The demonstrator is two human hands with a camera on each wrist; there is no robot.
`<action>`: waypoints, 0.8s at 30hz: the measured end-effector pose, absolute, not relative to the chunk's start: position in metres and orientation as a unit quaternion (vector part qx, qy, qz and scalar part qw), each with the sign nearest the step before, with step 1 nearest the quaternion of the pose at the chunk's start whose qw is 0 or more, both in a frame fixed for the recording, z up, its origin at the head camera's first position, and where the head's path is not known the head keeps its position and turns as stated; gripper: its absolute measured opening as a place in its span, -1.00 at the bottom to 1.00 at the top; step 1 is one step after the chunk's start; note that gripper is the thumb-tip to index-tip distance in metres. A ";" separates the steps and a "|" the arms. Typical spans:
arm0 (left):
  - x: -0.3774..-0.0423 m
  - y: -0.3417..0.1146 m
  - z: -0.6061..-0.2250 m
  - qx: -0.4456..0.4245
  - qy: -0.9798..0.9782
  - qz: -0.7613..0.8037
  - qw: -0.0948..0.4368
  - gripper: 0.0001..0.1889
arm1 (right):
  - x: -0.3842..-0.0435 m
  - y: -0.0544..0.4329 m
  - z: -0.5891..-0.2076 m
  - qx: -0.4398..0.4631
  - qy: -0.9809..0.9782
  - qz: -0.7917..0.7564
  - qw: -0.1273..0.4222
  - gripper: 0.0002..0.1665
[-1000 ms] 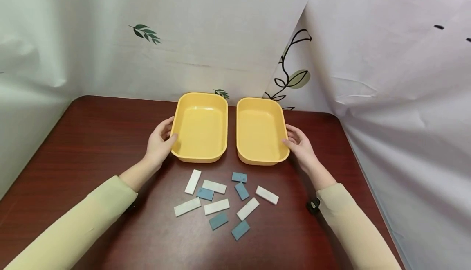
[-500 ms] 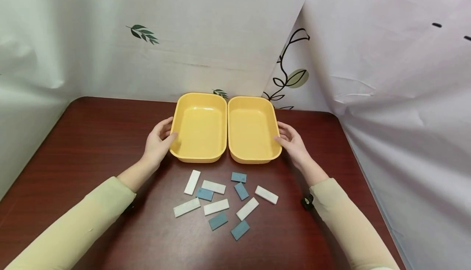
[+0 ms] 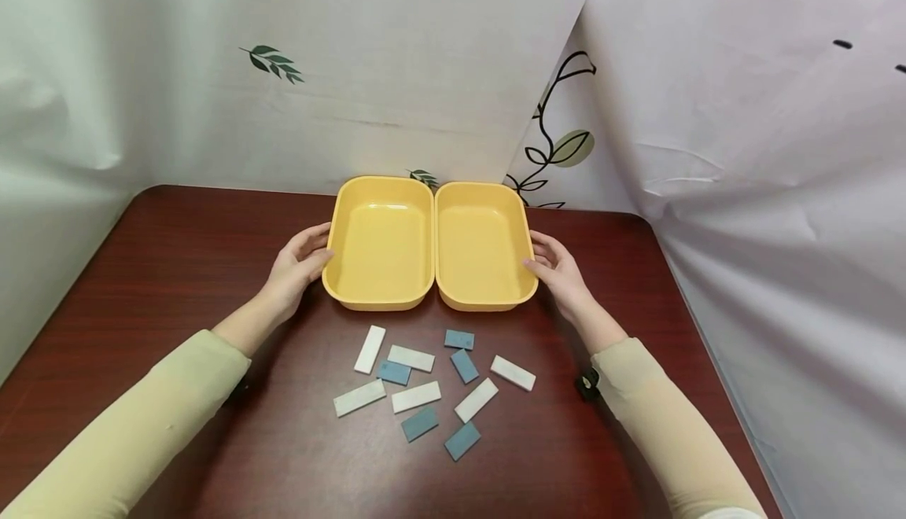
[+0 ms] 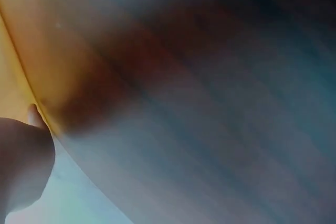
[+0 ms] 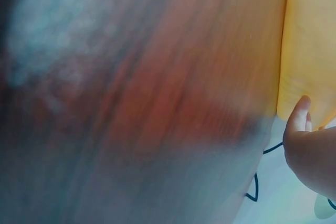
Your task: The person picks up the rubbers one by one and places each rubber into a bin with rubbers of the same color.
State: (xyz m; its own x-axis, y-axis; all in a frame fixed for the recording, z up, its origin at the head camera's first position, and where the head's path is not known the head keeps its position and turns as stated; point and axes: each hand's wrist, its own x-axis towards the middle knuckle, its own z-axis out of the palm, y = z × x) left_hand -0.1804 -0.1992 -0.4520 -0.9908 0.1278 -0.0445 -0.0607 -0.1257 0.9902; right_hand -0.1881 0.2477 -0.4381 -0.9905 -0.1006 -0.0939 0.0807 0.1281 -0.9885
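Note:
Two yellow plastic trays stand side by side, their neighbouring rims touching or nearly so. My left hand (image 3: 290,267) is at the outer side of the left tray (image 3: 380,303), thumb tip over its rim and fingers by its outer wall. On the far side of the pair, my right hand (image 3: 566,275) holds the right tray (image 3: 487,299), with its thumb over the rim. The left thumb (image 4: 34,114) meets the yellow edge in the left wrist view. In the right wrist view, the right thumb (image 5: 300,111) lies against the yellow tray wall.
In front of the trays, several white rectangular pieces (image 3: 416,398) and several shorter blue-grey ones (image 3: 421,425) lie scattered on the dark red-brown table (image 3: 212,267). One white piece and one blue piece touch or overlap. A patterned white sheet (image 3: 439,71) hangs behind.
The right hand has slid the right tray leftward, narrowing the gap to the left tray. Lately my left hand has shifted slightly left, its thumb reaching less far over the rim. The pieces have not moved.

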 end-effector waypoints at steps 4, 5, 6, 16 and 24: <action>-0.183 -0.205 -0.454 0.038 0.644 0.759 0.088 -0.38 | -0.188 0.248 -0.438 -0.006 0.746 -0.663 0.071 -0.26; -0.183 -0.207 -0.455 0.043 0.642 0.760 0.095 -0.38 | -0.188 0.248 -0.438 -0.008 0.746 -0.662 0.073 -0.26; -0.184 -0.208 -0.456 0.047 0.639 0.761 0.101 -0.38 | -0.188 0.248 -0.438 -0.008 0.746 -0.662 0.073 -0.26; -0.186 -0.220 -0.463 0.095 0.592 0.785 0.153 -0.36 | -0.188 0.249 -0.440 -0.007 0.748 -0.659 0.083 -0.24; -0.189 -0.218 -0.465 0.098 0.579 0.794 0.156 -0.36 | -0.184 0.256 -0.435 -0.006 0.757 -0.647 0.091 -0.24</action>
